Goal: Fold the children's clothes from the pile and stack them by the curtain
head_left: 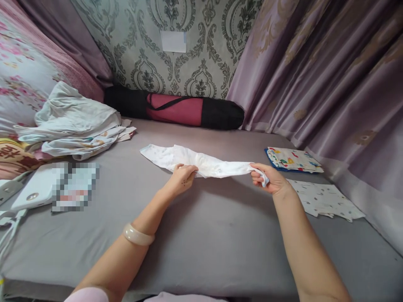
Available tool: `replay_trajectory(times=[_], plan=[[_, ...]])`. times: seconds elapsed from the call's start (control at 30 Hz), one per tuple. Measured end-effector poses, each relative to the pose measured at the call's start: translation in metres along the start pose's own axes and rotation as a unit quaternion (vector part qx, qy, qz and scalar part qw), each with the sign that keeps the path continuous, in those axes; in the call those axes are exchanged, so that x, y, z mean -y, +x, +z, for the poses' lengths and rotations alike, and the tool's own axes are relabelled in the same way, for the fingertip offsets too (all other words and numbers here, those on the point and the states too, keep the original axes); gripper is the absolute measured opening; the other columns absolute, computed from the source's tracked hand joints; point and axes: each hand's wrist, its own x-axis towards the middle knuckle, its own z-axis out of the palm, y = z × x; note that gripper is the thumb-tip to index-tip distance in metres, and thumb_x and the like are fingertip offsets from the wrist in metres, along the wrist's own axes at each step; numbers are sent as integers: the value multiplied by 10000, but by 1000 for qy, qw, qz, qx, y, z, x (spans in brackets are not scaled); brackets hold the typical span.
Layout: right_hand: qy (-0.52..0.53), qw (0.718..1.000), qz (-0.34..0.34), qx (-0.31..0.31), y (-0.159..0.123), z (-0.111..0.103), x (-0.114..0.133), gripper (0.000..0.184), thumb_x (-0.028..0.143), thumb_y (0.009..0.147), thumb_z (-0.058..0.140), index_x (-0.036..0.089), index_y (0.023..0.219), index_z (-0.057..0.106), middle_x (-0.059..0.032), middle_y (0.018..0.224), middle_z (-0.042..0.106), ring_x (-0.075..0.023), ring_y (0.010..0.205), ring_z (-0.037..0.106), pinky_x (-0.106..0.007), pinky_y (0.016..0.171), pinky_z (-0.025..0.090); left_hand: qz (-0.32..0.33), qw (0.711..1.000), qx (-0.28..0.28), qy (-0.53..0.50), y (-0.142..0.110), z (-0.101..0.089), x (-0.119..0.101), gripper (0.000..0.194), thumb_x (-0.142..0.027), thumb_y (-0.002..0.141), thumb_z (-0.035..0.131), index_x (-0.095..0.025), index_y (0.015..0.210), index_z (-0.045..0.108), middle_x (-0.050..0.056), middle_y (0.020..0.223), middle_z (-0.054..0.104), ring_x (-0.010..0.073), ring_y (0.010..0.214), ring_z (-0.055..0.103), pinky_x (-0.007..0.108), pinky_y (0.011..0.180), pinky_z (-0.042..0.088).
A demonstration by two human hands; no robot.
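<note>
A white piece of clothing [204,161], narrow and partly folded lengthwise, stretches across the middle of the grey bed sheet [217,235]. My left hand [182,178] pinches its near edge around the middle, fingers closed. At its right end my right hand [266,178] is wrapped round the fabric, and a bluish-white bit pokes out below the fingers. The left end of the garment is spread out beyond my left hand. The cloth's exact kind is hard to tell from its folds.
Rumpled light clothes [75,117] lie at the left. Folded colourful fabric [294,159] and a flat patterned garment [324,199] lie at the right. A black and red long bag [176,109] rests along the wall. A white device [39,186] with cables is at left.
</note>
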Motion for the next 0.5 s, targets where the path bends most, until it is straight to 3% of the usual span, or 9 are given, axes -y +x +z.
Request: replay_trajectory(times=[0.07, 0.13, 0.27, 0.33, 0.4, 0.43, 0.5], plan=[[-5, 999, -5, -38, 9, -11, -4, 119, 229, 785, 662, 183, 764, 554, 93, 488, 459, -21, 333, 311, -161, 385, 404, -5, 999, 6, -50, 1, -3, -11, 254, -249, 909, 388, -201, 963, 632, 44, 808, 653, 184, 727, 582, 340, 775, 433], [-27, 995, -18, -91, 19, -20, -12, 109, 212, 757, 692, 168, 769, 593, 66, 523, 517, -34, 355, 374, -185, 414, 453, -16, 995, 6, -100, 0, -7, -24, 247, -300, 912, 415, -198, 916, 640, 23, 736, 617, 159, 647, 526, 274, 619, 397], [-190, 958, -79, -201, 39, -25, -32, 116, 245, 738, 712, 155, 785, 655, -26, 679, 644, -123, 534, 572, -290, 578, 540, -47, 989, -17, -136, -1, -8, -38, 291, -405, 914, 468, -197, 821, 650, -12, 610, 535, 127, 565, 440, 247, 539, 337], [-352, 891, -141, -248, 45, -20, -38, 134, 276, 762, 686, 153, 816, 680, -85, 820, 684, -205, 743, 648, -363, 734, 538, -55, 990, -41, -120, 0, -4, -35, 270, -404, 911, 487, -205, 854, 661, -1, 661, 581, 136, 600, 478, 254, 569, 361], [-495, 794, -223, -273, 46, -9, -39, 171, 265, 798, 637, 154, 912, 701, -140, 1011, 686, -284, 983, 630, -441, 899, 475, -47, 992, -58, -101, 1, 1, -27, 233, -370, 908, 494, -214, 899, 668, 20, 752, 634, 153, 663, 531, 268, 624, 400], [-539, 756, -264, -263, 44, -1, -38, 201, 252, 818, 608, 161, 970, 702, -150, 1092, 672, -300, 1064, 600, -462, 953, 436, -40, 993, -62, -96, 1, 3, -23, 222, -352, 906, 495, -216, 916, 670, 32, 794, 650, 162, 693, 553, 275, 651, 417], [-570, 730, -335, -175, 37, 18, -32, 252, 242, 853, 559, 190, 1059, 694, -126, 1171, 656, -279, 1120, 575, -440, 995, 404, -33, 993, -66, -94, 1, 6, -15, 213, -323, 902, 491, -217, 936, 673, 50, 852, 665, 174, 728, 579, 288, 685, 445]])
